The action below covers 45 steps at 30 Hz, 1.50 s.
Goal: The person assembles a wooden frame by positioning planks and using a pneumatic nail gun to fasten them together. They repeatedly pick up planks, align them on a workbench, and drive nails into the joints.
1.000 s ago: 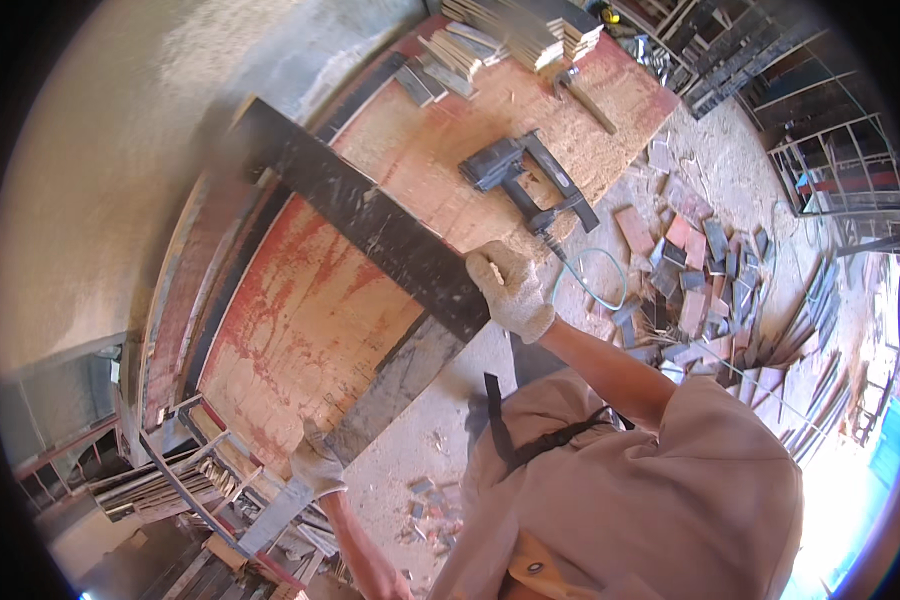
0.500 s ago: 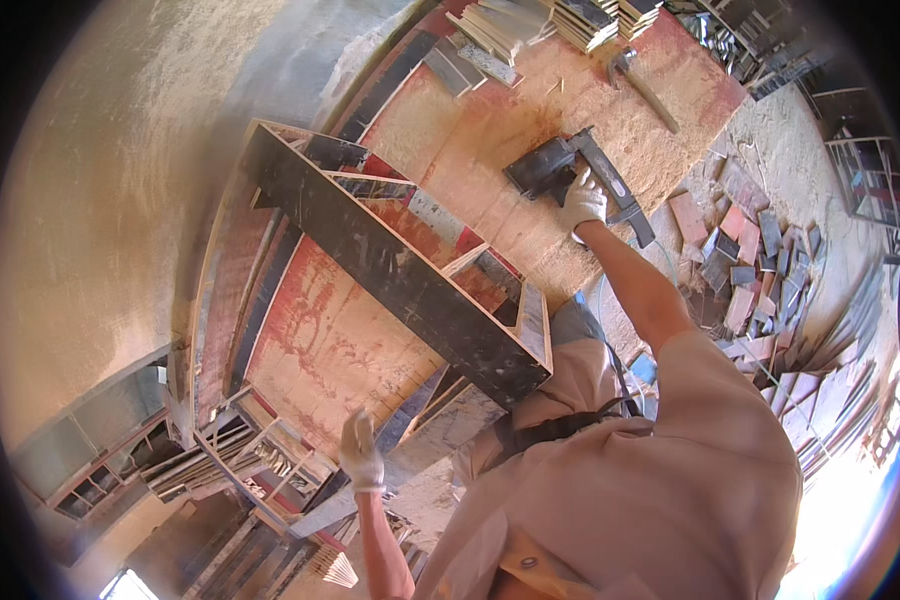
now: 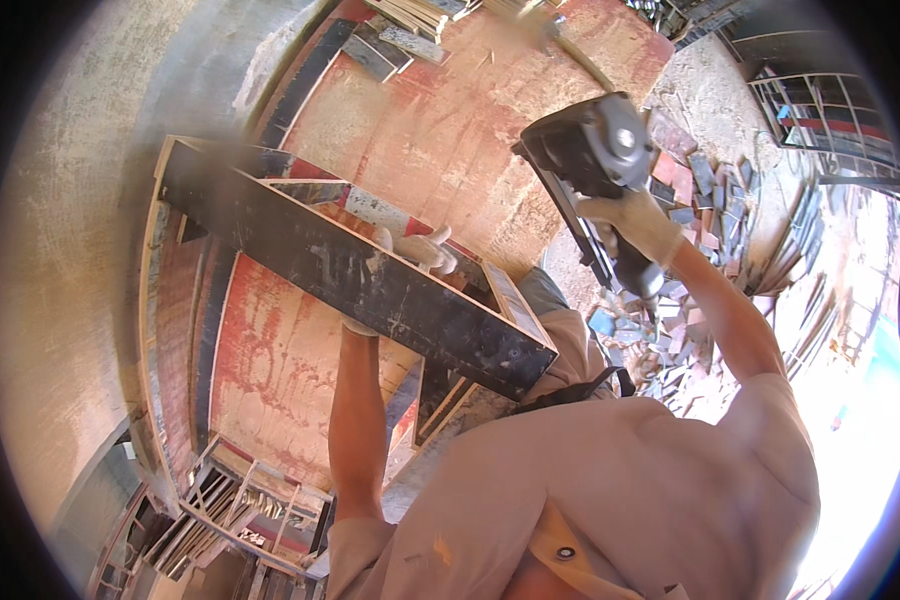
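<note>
My right hand [image 3: 638, 225], in a white glove, is closed round the handle of a black nail gun [image 3: 588, 140], raised at the right. My gloved left hand [image 3: 428, 250] reaches behind the long dark board of a wooden frame [image 3: 340, 265]. Its wrist shows below the board, and its fingers come out beyond the upper edge, fairly stretched. The board hides most of the palm; the hand appears to bear on the frame. Short cross pieces [image 3: 310, 191] join the frame's boards. Beneath it lies a red, worn worktop [image 3: 410, 130] dusted with sawdust.
At the far edge lie wood strips [image 3: 410, 15] and short dark boards [image 3: 368, 55]. A hammer [image 3: 582, 62] rests at the far right of the worktop. Offcuts [image 3: 710, 190] are heaped on the floor to the right. A plastered wall [image 3: 80, 260] rises at the left.
My left hand has come from free air below the frame to behind its board. The nail gun has been lifted off the worktop and turned. The frame looks larger and shifted left.
</note>
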Available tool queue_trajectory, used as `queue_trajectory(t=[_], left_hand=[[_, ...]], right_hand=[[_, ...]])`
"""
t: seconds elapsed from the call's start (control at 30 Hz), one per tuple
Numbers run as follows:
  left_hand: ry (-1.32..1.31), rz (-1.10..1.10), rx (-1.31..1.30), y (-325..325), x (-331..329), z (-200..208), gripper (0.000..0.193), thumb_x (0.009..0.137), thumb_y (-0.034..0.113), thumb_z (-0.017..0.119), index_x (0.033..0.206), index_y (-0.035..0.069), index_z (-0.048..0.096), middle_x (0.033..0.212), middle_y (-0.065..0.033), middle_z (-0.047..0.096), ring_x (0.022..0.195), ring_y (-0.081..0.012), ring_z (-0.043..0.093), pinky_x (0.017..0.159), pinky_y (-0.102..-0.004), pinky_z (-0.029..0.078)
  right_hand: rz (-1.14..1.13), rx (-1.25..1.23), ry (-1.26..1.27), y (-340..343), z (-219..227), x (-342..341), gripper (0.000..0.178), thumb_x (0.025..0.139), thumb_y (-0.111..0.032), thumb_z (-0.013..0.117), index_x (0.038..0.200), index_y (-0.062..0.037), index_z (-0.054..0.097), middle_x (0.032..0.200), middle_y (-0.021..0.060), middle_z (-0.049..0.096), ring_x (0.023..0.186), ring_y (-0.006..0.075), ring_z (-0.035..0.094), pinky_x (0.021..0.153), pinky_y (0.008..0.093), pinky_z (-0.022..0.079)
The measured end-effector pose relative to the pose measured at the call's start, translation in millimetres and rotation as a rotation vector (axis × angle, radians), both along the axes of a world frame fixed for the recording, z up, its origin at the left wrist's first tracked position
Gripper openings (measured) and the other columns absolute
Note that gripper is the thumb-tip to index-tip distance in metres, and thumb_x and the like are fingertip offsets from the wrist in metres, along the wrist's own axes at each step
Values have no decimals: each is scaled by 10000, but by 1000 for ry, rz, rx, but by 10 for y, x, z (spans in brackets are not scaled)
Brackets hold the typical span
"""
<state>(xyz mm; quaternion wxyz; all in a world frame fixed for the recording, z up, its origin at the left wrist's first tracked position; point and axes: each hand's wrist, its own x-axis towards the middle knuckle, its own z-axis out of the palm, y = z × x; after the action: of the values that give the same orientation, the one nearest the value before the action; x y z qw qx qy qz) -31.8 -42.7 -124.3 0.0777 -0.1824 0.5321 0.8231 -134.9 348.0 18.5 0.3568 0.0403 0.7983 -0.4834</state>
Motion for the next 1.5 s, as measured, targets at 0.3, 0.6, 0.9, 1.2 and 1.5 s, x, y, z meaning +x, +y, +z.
queue_trajectory(t=[0.3, 0.6, 0.9, 1.2, 1.5], left_hand=[[15, -3, 519, 192, -199, 73, 505, 1100, 397, 441, 1361, -10, 584, 1378, -131, 618, 1274, -269, 578, 1117, -404, 435], [146, -56, 870, 271, -271, 252, 522, 1093, 408, 448, 1375, -15, 568, 1391, -137, 607, 1281, -278, 571, 1126, -413, 424], [295, -105, 1022, 326, -313, 363, 540, 1087, 419, 456, 1388, -19, 552, 1403, -143, 596, 1288, -287, 564, 1134, -422, 414], [349, -104, 1110, 321, -347, 308, 560, 1081, 430, 463, 1401, -23, 535, 1415, -148, 585, 1295, -296, 557, 1143, -431, 403], [325, -126, 1181, 303, -418, 246, 581, 1074, 440, 471, 1414, -28, 519, 1428, -154, 575, 1302, -305, 550, 1152, -440, 393]], right_hand=[[297, -232, 157, -103, 1073, 333, 114, 987, -77, 593, 926, 4, 645, 624, 54, 589, 570, 155, 584, 605, 310, 481], [275, -109, -92, -861, 1854, 693, 252, 980, -180, 671, 863, 43, 655, 563, 69, 548, 455, 155, 520, 442, 301, 409], [187, -21, -111, -1059, 1929, 807, 170, 903, -122, 682, 844, -42, 545, 549, 49, 476, 420, 163, 469, 416, 304, 427], [231, 6, -111, -1132, 1954, 690, 231, 850, -56, 721, 1041, 33, 627, 596, 47, 533, 441, 158, 502, 435, 297, 434], [267, 46, -117, -1171, 1945, 591, 174, 829, 60, 759, 959, -27, 683, 728, -6, 594, 587, 83, 548, 507, 256, 431]])
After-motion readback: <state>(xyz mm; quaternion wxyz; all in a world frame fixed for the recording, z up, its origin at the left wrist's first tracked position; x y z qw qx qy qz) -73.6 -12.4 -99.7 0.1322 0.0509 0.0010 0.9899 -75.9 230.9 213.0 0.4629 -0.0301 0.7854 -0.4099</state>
